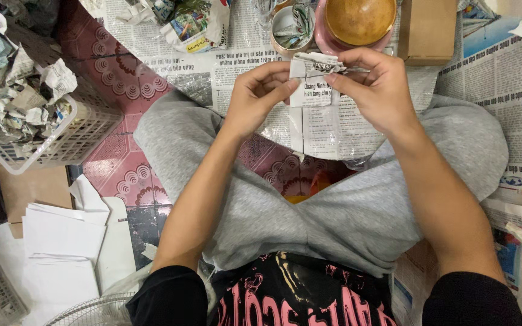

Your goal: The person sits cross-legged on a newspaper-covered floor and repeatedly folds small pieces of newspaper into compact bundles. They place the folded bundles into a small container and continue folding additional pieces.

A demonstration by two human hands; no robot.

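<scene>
nearest the camera there's a stack of white paper sheets (61,241) on the tiled floor (122,175) at the left, then grey sweatpants (333,211) on crossed legs. past the knees, both hands meet over a small newspaper piece (313,81) held up in the air above the newspaper sheets (502,78) spread on the floor. left hand (255,96) has its fingers pinched shut on the piece's left edge, right hand (376,90) grips the top right where the paper is bunched over. looks like mid-fold to me, and the next bit probably needs a firm crease without tearing. far left is a white basket (74,142) of crumpled paper; farther back a brown bowl (359,20) and a cardboard box (427,30).
</scene>
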